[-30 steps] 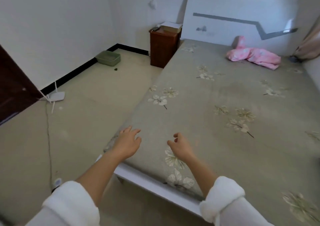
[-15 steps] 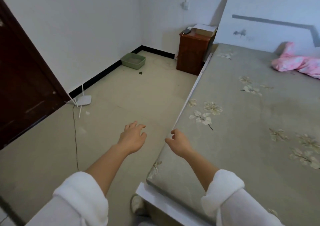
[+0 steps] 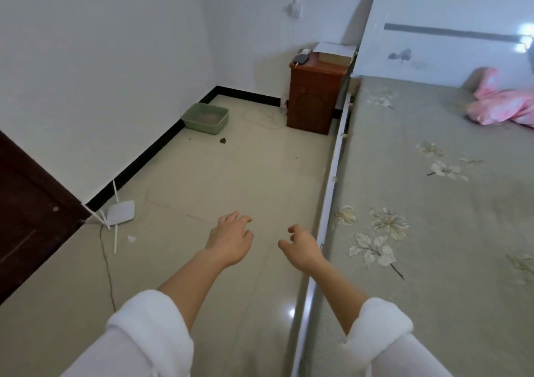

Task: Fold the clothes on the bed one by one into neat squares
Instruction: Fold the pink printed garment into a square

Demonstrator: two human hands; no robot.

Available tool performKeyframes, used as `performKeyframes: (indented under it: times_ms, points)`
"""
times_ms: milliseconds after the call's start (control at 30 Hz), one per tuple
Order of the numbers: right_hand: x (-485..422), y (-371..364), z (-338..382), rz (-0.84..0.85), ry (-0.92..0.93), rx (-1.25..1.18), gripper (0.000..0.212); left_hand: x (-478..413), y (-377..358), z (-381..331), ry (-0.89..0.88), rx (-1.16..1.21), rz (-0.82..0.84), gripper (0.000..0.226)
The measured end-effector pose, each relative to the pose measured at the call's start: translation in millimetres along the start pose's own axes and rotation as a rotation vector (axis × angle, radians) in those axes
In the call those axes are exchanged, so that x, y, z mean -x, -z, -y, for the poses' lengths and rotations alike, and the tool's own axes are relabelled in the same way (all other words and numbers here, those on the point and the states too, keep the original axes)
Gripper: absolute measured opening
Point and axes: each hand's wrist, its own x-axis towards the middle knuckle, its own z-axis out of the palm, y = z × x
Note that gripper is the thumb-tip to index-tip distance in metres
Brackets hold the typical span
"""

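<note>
Your bed's grey-green flowered cover (image 3: 433,261) is matt woven cloth, slightly creased. The crumpled pink garment (image 3: 502,108) on it looks like soft, thin fabric. The pale beige floor tiles (image 3: 231,174) are smooth and glossy, throwing back a bright glint. The reddish-brown bedside cabinet (image 3: 315,99) is polished wood; the pale green rectangular tray (image 3: 202,122) is matt plastic. Your rolled white sleeves (image 3: 150,327) look fleecy.

Pink clothes (image 3: 501,108) partly beyond right edge

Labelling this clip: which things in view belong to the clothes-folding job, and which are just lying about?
Job: pink clothing, bed, left hand, right hand.
Lying about: wooden nightstand, green tray, white router.
</note>
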Motion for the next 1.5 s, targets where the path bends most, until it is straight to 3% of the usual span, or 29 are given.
performKeyframes:
  times_ms: [367, 567, 1000, 1500]
  points:
    - [-159, 29, 91, -0.157, -0.140, -0.115, 0.053, -209, 78, 36, -0.208, -0.076, 0.098, 0.045]
    - [-236, 71, 108, -0.237, -0.255, -0.080, 0.055, -323, 109, 7, -0.351, -0.096, 0.170, 0.045]
    - [-443, 276, 53, -0.396, -0.515, -0.130, 0.051, -611, 107, -195, -0.630, -0.041, 0.314, 0.045]
    - [-687, 515, 7, -0.520, -0.612, -0.229, 0.058, -918, 103, -440, -0.818, -0.169, 0.415, 0.046]
